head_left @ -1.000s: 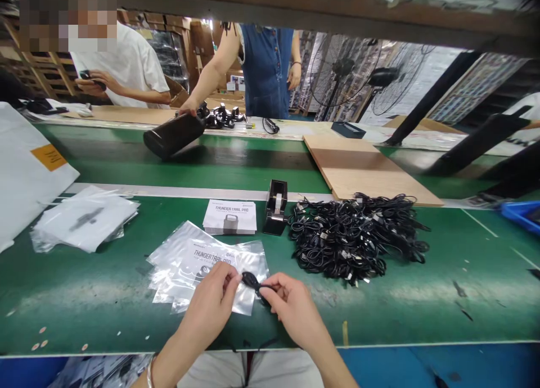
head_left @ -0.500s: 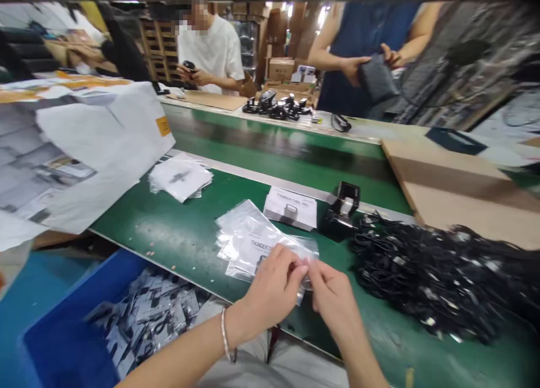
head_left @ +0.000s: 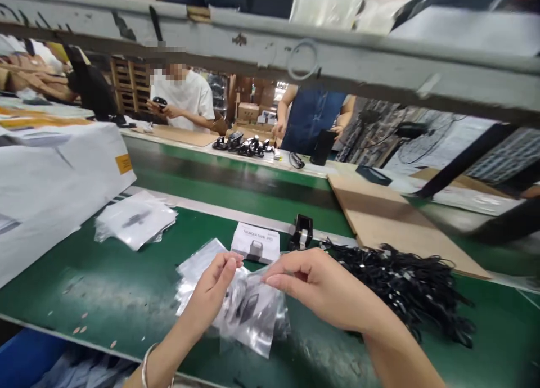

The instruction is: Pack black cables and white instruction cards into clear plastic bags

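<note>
A clear plastic bag (head_left: 256, 315) with a printed sheet or card visible in it hangs over the green work surface. My right hand (head_left: 314, 281) pinches its upper right edge between thumb and fingertips. My left hand (head_left: 215, 287) is closed in a pinch at the bag's upper left edge; the exact grip is partly hidden by the fingers. Beneath the hands lie more clear bags (head_left: 196, 267), fanned out flat. Just beyond them is a stack of white printed cards (head_left: 255, 242), with a black tape dispenser (head_left: 302, 233) to its right.
Black cables (head_left: 392, 287) lie heaped on the right, near a brown board (head_left: 392, 219). Bagged sheets (head_left: 135, 219) and a large white sack (head_left: 63, 174) are on the left. A blue bin (head_left: 21, 348) stands below the edge. A grey beam (head_left: 253, 45) crosses overhead. Two co-workers stand opposite.
My view has tilted up and turned right, bringing the overhead beam in. My hands have moved apart, and the bag is raised between them. A co-worker's dark object has been lowered to the far bench.
</note>
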Tool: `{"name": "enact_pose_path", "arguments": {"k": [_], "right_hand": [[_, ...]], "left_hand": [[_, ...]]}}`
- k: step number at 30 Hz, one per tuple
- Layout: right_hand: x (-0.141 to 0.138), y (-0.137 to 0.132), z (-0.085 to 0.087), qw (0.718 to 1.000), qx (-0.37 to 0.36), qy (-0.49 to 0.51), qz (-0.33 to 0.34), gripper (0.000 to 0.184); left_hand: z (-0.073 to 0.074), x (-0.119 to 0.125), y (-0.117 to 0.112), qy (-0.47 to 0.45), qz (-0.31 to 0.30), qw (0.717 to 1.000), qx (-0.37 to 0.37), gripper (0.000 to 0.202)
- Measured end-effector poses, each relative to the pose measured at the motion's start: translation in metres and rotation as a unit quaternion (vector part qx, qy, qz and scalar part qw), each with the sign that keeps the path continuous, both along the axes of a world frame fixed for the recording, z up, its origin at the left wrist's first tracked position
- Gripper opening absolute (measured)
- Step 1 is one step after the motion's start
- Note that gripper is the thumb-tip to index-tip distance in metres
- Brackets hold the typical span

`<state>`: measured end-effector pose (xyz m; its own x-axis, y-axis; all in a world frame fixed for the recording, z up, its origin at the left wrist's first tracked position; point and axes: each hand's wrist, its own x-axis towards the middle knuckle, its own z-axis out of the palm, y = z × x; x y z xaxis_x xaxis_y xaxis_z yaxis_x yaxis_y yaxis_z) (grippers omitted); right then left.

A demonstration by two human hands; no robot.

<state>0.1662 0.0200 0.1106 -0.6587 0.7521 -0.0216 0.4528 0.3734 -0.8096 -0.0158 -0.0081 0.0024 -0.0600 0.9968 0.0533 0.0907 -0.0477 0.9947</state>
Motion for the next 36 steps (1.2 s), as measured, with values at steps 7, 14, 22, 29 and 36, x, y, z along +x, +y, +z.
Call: {"name": "enact_pose_path", "arguments": {"k": [7, 14, 22, 29, 36], "right_hand": [[0.019, -0.006, 0.042, 0.99, -0.019, -0.013, 0.14, 0.019], [0.053, -0.019, 0.02, 0.997, 0.049, -0.039, 0.034, 0.007], [0.056, -0.028, -0.059, 0.973, -0.063, 0.103, -0.198, 0.072], [0.044, -0.02, -0.085, 0.967, -0.027, 0.136, -0.213, 0.021], [0.055, -0.013, -0.098, 0.965, 0.043, 0.192, -0.173, 0.041]], "left_hand": [[0.008, 0.018, -0.002, -0.195, -0.29, 0.934, -0.078, 0.056], [0.001, 0.023, -0.013, -0.067, -0.179, 0.978, -0.078, 0.03], [0.003, 0.029, -0.008, 0.049, -0.076, 0.995, -0.036, 0.035], [0.008, 0.029, 0.0, 0.063, -0.022, 0.997, -0.035, 0.015], [0.012, 0.026, 0.004, -0.117, -0.069, 0.986, -0.098, 0.051]]}}
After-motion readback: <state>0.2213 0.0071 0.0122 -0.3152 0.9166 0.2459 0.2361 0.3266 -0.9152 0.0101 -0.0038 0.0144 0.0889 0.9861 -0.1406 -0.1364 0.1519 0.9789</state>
